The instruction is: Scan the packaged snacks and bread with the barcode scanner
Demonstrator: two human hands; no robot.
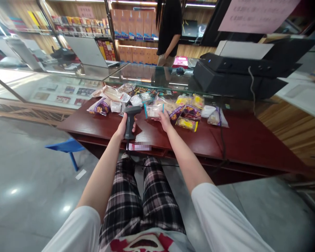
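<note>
My left hand is wrapped round the handle of a dark grey barcode scanner, its head tilted over the front part of the table. Its cord hangs below the handle. In my right hand is a small clear snack packet with blue edges, gripped at its right end. Beyond both hands lie several packaged snacks: purple-printed bags, yellow packets and small white packets. The print on the packets is too small to read.
The dark red table carries a black cable on its right. Behind it runs a glass display counter with a laptop and a black printer-like machine. A person stands beyond. A blue stool is at the left.
</note>
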